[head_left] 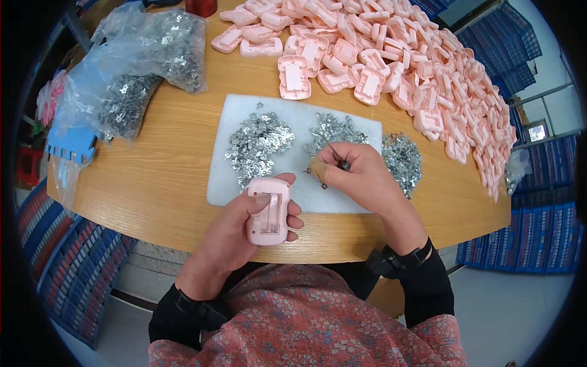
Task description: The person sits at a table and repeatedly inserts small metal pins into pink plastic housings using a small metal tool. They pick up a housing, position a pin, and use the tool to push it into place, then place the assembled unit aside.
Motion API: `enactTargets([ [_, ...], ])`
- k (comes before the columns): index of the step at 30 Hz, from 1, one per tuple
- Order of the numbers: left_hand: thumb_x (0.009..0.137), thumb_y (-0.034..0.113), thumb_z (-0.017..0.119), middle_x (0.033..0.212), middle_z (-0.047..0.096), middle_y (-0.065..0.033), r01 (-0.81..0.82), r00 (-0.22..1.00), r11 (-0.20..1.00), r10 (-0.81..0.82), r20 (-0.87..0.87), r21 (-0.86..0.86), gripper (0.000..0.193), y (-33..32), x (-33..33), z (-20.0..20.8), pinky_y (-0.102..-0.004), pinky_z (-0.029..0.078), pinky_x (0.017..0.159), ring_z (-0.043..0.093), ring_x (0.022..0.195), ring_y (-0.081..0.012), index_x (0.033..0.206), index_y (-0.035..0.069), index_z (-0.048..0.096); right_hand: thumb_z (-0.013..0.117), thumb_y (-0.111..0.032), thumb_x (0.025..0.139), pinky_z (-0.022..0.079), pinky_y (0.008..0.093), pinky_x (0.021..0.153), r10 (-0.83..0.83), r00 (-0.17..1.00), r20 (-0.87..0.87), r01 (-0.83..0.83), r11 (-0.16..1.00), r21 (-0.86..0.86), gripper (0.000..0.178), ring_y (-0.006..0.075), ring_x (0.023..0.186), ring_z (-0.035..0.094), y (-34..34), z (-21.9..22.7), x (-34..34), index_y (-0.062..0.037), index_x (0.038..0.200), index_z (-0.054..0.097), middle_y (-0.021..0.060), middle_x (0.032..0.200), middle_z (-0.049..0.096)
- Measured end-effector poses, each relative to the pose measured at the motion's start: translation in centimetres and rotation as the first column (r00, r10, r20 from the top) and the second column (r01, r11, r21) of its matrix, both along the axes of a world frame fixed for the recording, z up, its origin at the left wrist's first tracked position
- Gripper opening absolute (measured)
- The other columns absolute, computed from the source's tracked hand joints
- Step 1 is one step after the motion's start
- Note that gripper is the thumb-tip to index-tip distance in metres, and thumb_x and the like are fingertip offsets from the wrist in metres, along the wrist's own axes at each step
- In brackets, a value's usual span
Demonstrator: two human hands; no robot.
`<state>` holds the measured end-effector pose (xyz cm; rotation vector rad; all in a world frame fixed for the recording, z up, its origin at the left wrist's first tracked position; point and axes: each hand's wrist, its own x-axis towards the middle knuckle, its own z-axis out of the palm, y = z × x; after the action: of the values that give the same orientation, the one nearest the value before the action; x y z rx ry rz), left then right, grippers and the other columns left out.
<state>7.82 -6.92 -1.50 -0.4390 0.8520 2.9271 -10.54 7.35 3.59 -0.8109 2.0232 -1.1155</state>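
My left hand (229, 226) is wrapped round a pink plastic battery housing (279, 237). Its open battery compartment faces up, and my thumb lies at the compartment's upper left edge. Over the white foam pad (299, 199), my right hand (367, 177) pinches a thin dark metal tool (334, 151); its exact kind is unclear. A tan cover wraps one of the pinching digits. Small metal bits show by the fingertips, though I cannot tell whether they are held. Heaps of small silver metal contacts (260, 144) lie on the pad, one left and one (336, 129) behind my right hand.
Another heap of contacts (403, 162) sits at the pad's right edge. Many pink housings (367, 49) are piled along the table's (183, 165) far and right sides. Clear bags of metal parts (174, 52) stand far left, near a blue foam piece (73, 144). Blue crates (544, 232) surround the table.
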Motion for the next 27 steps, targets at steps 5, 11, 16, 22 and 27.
enactTargets([
  [5, 0.105, 0.042, 0.033, 0.105, 0.066, -0.0146, 0.028, 0.999, 0.997, -0.026, -0.029, 0.067, 0.059, 0.4, -0.5, -0.1, -0.0408, 0.057, 0.083, 0.068, 0.093, -0.0254, 0.146, 0.000, 0.038, 0.069, -0.013, 0.083, 0.038, 0.0249, 0.057, -0.015, 0.999, 0.040, 0.015, 1.000, 0.009, 0.016, 0.0036, 0.067, 0.042, 1.6, 0.8, 0.6, 0.0005, 0.080, 0.061, -0.0058, 0.070, 0.051],
  [11, 0.108, 0.044, 0.023, 0.106, 0.065, -0.0145, 0.061, 0.998, 0.997, -0.062, 0.013, 0.045, 0.059, 1.5, -1.1, 0.3, -0.0416, 0.057, 0.083, 0.067, 0.091, -0.0251, 0.147, 0.001, 0.036, 0.073, -0.013, 0.077, 0.040, 0.0298, 0.054, 0.031, 0.984, -0.178, -0.041, 0.998, -0.053, 0.016, 0.0121, 0.059, 0.047, 2.4, 1.5, 2.6, -0.0004, 0.081, 0.063, 0.0026, 0.065, 0.052],
  [16, 0.108, 0.043, 0.023, 0.107, 0.063, -0.0133, 0.108, 0.993, 0.994, -0.108, 0.037, -0.008, 0.058, 2.2, -1.3, 0.6, -0.0444, 0.058, 0.084, 0.066, 0.093, -0.0252, 0.148, 0.003, 0.035, 0.073, -0.007, 0.075, 0.045, 0.0292, 0.055, 0.144, 0.899, -0.414, -0.145, 0.989, 0.028, 0.014, 0.0145, 0.059, 0.055, 2.4, 2.0, 3.3, -0.0018, 0.086, 0.066, 0.0049, 0.071, 0.058],
  [22, 0.108, 0.045, 0.021, 0.108, 0.064, -0.0125, 0.157, 0.982, 0.985, -0.147, 0.119, -0.075, 0.058, 2.6, -1.4, 0.8, -0.0471, 0.058, 0.084, 0.067, 0.095, -0.0255, 0.150, 0.006, 0.034, 0.072, -0.005, 0.076, 0.050, 0.0344, 0.059, 0.202, 0.680, -0.705, -0.177, 0.978, 0.110, 0.015, 0.0277, 0.067, 0.064, 2.2, 2.2, 5.0, -0.0043, 0.090, 0.067, 0.0100, 0.078, 0.063],
  [27, 0.109, 0.043, 0.027, 0.106, 0.063, -0.0128, 0.128, 0.990, 0.991, -0.130, 0.054, 0.038, 0.056, 2.4, -1.4, 0.6, -0.0426, 0.058, 0.082, 0.066, 0.091, -0.0236, 0.149, 0.006, 0.033, 0.069, -0.012, 0.083, 0.053, 0.0355, 0.065, 0.098, 0.774, -0.626, -0.165, 0.985, -0.050, 0.021, 0.0284, 0.079, 0.067, 2.8, 1.0, 5.0, -0.0034, 0.102, 0.067, 0.0123, 0.087, 0.066],
])
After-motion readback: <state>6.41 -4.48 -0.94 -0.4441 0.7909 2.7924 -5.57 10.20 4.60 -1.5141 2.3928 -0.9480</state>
